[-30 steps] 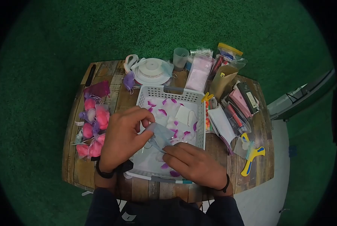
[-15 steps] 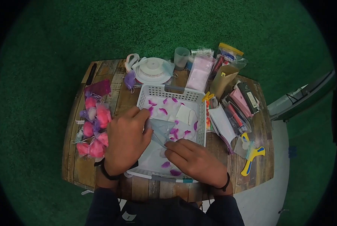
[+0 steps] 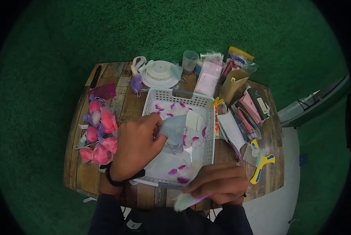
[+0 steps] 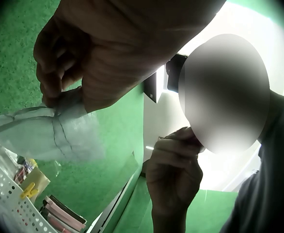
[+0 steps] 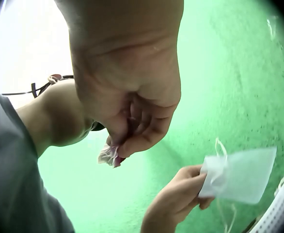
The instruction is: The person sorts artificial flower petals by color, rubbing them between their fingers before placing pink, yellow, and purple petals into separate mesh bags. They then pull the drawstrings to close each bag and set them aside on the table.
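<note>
My left hand [image 3: 138, 147] pinches the mouth of a pale blue sheer drawstring pouch [image 3: 173, 131] over a white basket [image 3: 175, 93]. Its thin cords loop loosely in the right wrist view, where the pouch [image 5: 246, 174] hangs flat from the left hand [image 5: 178, 196]. White petals with purple edges [image 3: 183, 178] lie scattered in the basket, along with a white tag [image 3: 193, 120]. Past the basket's near right corner, my right hand [image 3: 218, 182] pinches a bunched white-and-purple petal [image 3: 187, 200]. In the right wrist view this petal [image 5: 109, 156] sticks out crumpled below the fingertips of the right hand [image 5: 137, 111].
Pink filled pouches [image 3: 101, 150] lie along the table's left side. A white ribbon roll [image 3: 160, 72] and a clear cup [image 3: 190, 62] stand at the back. To the right are packets, a brown paper bag [image 3: 232, 84], and a yellow-and-blue three-armed toy [image 3: 263, 160].
My right hand has let go of the pouch and moved right and toward my body, with the petal now showing in its fingers. The left hand stays on the pouch, which hangs flatter.
</note>
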A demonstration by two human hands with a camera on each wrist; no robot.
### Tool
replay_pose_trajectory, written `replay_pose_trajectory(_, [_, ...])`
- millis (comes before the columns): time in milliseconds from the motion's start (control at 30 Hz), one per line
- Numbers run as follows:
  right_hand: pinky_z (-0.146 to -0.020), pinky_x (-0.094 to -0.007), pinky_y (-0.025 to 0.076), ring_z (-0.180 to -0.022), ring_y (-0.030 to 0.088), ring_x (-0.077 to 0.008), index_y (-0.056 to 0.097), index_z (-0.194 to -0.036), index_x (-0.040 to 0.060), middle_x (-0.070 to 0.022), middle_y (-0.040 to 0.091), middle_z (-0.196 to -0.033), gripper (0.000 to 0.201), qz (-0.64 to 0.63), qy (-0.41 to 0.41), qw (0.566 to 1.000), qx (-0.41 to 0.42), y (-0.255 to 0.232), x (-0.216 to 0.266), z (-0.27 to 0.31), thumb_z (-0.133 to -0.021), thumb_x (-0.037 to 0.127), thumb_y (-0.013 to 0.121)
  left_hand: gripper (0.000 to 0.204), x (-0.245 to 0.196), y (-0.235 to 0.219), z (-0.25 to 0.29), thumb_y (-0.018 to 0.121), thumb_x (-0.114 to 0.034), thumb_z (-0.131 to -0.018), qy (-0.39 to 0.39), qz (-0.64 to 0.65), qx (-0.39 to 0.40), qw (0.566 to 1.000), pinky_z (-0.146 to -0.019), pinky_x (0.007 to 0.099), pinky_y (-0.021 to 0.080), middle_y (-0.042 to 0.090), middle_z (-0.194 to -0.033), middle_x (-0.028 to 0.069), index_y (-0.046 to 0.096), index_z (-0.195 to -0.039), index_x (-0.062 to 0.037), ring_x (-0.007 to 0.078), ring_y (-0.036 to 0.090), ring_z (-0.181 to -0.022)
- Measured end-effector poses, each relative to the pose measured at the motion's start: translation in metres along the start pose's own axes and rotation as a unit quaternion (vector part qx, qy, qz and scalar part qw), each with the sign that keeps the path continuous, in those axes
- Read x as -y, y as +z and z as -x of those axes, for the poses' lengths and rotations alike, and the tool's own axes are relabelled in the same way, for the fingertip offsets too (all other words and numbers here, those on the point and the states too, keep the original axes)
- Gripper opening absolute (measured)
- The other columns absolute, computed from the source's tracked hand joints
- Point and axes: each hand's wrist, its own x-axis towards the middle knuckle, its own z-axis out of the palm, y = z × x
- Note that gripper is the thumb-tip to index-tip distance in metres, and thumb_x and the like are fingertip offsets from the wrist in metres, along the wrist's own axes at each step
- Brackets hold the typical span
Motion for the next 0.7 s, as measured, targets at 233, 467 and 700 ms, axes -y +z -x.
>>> replay_pose_trajectory(233, [-0.071, -0.0269, 0.053, -0.075, 0.07, -0.0196, 0.07, -0.094, -0.0035, -0.013, 0.072, -0.084, 0.016, 0.012, 0.273, 0.953, -0.127, 0.023, -0.011, -0.007, -0.081, 0.002, 0.076, 0.02, -0.006, 0.0, 0.007, 0.072, -0.002, -0.069, 0.03, 0.036, -0.027, 0.999, -0.053, 0.0292, 0.05, 0.065, -0.07, 0.0113, 0.064, -0.088, 0.0001, 0.0194, 0.065, -0.059])
replay_pose_trajectory(467, [-0.063, -0.0279, 0.052, -0.069, 0.068, -0.0187, 0.069, -0.096, -0.0011, -0.0113, 0.07, -0.084, 0.017, 0.249, 0.175, 0.931, -0.202, 0.028, -0.026, -0.009, -0.08, 0.0, 0.075, 0.025, -0.015, -0.001, 0.012, 0.074, -0.001, -0.069, 0.072, 0.076, -0.017, 0.994, -0.052, 0.0274, 0.048, 0.065, -0.072, 0.0106, 0.062, -0.09, 0.0012, 0.0182, 0.065, -0.06])
replay_pose_trajectory(700, [-0.07, -0.0291, 0.053, -0.091, 0.067, -0.0216, 0.067, -0.096, -0.0041, -0.0208, 0.062, -0.121, 0.024, 0.346, 0.082, 0.902, -0.245, 0.026, -0.023, -0.015, -0.074, -0.007, 0.076, 0.029, -0.026, 0.001, 0.016, 0.074, -0.003, -0.074, 0.12, 0.122, -0.007, 0.985, -0.057, 0.0324, 0.052, 0.064, -0.079, 0.012, 0.059, -0.098, 0.0023, 0.0235, 0.067, -0.065])
